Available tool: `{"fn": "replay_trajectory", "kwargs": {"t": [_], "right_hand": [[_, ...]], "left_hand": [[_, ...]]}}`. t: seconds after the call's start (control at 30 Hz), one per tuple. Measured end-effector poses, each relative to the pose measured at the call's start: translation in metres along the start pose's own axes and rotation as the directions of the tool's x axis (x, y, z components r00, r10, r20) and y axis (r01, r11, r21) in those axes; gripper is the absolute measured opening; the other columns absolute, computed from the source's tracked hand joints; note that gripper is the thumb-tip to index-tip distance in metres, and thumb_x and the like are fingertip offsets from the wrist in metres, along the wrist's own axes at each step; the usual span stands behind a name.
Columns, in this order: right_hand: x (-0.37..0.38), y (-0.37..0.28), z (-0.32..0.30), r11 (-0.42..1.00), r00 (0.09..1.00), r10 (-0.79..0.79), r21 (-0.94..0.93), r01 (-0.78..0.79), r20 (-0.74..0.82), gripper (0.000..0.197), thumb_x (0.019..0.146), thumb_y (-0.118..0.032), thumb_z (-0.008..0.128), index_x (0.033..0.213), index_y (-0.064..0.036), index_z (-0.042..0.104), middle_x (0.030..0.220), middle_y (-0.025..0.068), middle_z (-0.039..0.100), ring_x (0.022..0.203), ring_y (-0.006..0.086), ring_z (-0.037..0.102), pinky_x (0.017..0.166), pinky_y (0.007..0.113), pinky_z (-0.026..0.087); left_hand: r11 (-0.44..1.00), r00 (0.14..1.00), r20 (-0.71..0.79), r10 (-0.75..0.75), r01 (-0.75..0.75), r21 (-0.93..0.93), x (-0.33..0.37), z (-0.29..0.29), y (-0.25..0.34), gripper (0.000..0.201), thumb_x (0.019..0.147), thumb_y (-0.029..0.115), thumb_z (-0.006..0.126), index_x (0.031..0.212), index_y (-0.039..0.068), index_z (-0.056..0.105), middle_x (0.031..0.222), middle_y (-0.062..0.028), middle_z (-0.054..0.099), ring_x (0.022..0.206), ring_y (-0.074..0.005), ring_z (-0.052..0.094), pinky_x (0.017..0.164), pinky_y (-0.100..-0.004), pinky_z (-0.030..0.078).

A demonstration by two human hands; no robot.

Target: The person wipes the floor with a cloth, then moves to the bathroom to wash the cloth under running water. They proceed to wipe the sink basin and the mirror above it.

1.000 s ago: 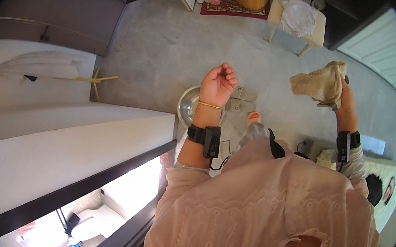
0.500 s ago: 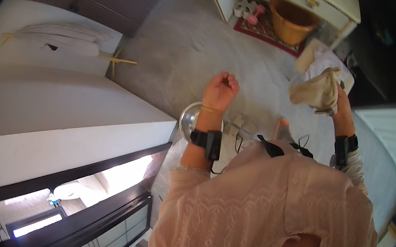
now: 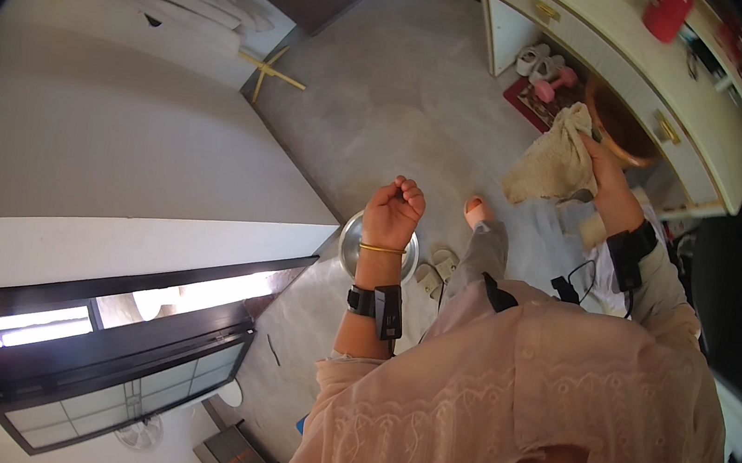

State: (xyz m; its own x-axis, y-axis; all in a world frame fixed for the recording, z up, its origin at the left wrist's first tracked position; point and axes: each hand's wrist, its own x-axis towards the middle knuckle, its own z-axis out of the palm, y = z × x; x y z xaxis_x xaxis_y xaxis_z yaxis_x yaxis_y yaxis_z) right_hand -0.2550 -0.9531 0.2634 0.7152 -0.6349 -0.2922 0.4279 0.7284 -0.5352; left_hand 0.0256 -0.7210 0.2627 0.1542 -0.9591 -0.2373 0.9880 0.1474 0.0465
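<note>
My right hand (image 3: pixel 616 187) grips a crumpled beige cloth (image 3: pixel 548 164) that hangs to the left of its fingers. A small dark piece shows by the cloth's lower edge; its kind is unclear. The cloth is in the air, before the front of a cream drawer desk (image 3: pixel 612 71). My left hand (image 3: pixel 394 214) hangs palm up with its fingers curled in, and nothing shows in them. Below that wrist, a round metal basin (image 3: pixel 351 246) stands on the floor, partly covered by my forearm. Both forearms wear black strapped devices.
Under the desk are an orange tub (image 3: pixel 619 124), a pink dumbbell (image 3: pixel 555 85), white shoes (image 3: pixel 534 59) and a red mat (image 3: pixel 521 102). Light slippers (image 3: pixel 443 264) lie beside the basin. A white wall block (image 3: pixel 147 155) stands on the left, with yellow sticks (image 3: pixel 270 71) jutting from behind it.
My view has turned and shifted, so the desk sits closer to the cloth and more of its top shows. A foot now shows ahead of me. The cloth stays in my right hand.
</note>
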Motion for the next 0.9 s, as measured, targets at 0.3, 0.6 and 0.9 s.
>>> {"fn": "replay_trajectory", "kwargs": {"t": [0.3, 0.6, 0.9], "right_hand": [[0.179, -0.030, 0.078, 0.999, 1.000, -0.005, -0.046, 0.005, -0.010, 0.029, 0.089, -0.017, 0.053, 0.112, 0.0012, 0.054, 0.103, 0.0108, 0.062, 0.090, 0.0201, 0.063, 0.079, 0.031, 0.053], [0.314, -0.086, 0.094, 0.995, 0.987, 0.103, 0.017, -0.102, -0.122, 0.029, 0.090, -0.018, 0.052, 0.111, 0.0022, 0.054, 0.100, 0.0112, 0.062, 0.086, 0.0183, 0.063, 0.076, 0.030, 0.054], [0.506, -0.175, 0.129, 0.985, 0.984, 0.170, -0.025, -0.169, 0.052, 0.031, 0.092, -0.020, 0.048, 0.114, 0.0013, 0.052, 0.103, 0.0126, 0.062, 0.092, 0.0203, 0.062, 0.081, 0.035, 0.053]], "left_hand": [[0.986, 0.991, -0.036, 0.132, -0.135, -0.100, 0.113, 0.026, 0.088, 0.006, 0.080, 0.000, 0.044, 0.084, 0.000, 0.048, 0.077, -0.0074, 0.045, 0.071, -0.0178, 0.044, 0.066, -0.0284, 0.042], [0.988, 0.988, -0.061, 0.139, -0.142, -0.060, 0.271, 0.070, 0.150, 0.007, 0.083, 0.003, 0.042, 0.083, 0.001, 0.048, 0.077, -0.0068, 0.046, 0.068, -0.0178, 0.044, 0.064, -0.0280, 0.042], [0.956, 0.953, -0.091, 0.290, -0.293, -0.024, 0.396, 0.118, 0.234, 0.009, 0.085, 0.003, 0.041, 0.078, 0.001, 0.046, 0.074, -0.0068, 0.045, 0.067, -0.0178, 0.043, 0.062, -0.0280, 0.041]]}}
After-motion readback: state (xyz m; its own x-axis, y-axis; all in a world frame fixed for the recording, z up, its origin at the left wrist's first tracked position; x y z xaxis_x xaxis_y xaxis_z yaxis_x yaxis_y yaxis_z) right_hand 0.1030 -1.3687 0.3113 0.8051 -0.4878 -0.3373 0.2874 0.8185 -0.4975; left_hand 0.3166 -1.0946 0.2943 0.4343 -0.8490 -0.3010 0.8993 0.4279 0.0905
